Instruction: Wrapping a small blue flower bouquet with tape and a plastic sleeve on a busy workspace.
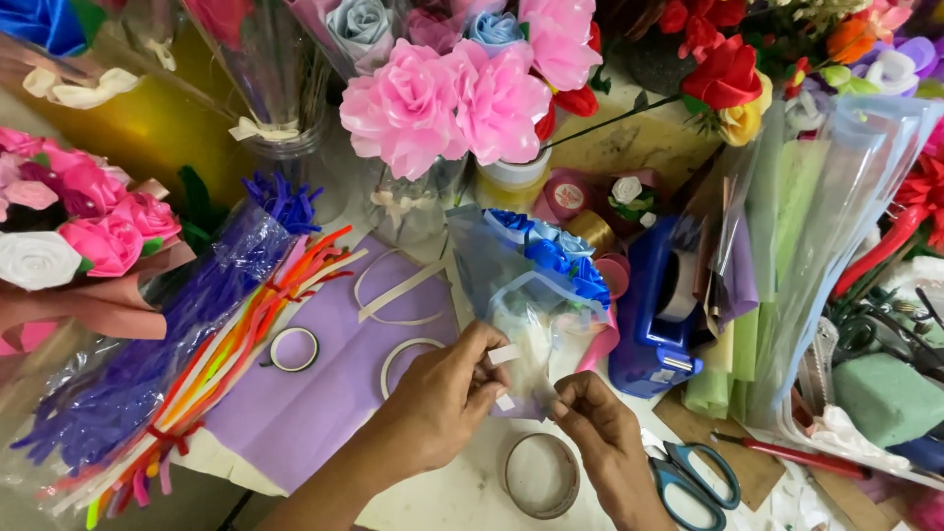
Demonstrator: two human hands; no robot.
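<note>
A small bouquet of blue paper roses [556, 254] in a clear plastic wrap [526, 324] stands upright between my hands. My left hand [442, 398] pinches the lower part of the wrap, with a short white strip of tape [504, 355] at its fingertips. My right hand [595, 423] is closed on the base of the wrap from the right. A tape roll [540, 476] lies on the table just below both hands.
A blue tape dispenser [657, 315] stands right of the bouquet. Scissors [693, 474] lie at bottom right. A purple paper sheet [324, 374] with tape rings and strips, colourful pipe cleaners [197, 364], pink paper roses [452, 98], cellophane sheets [816, 256] and green foam [885, 398] crowd the table.
</note>
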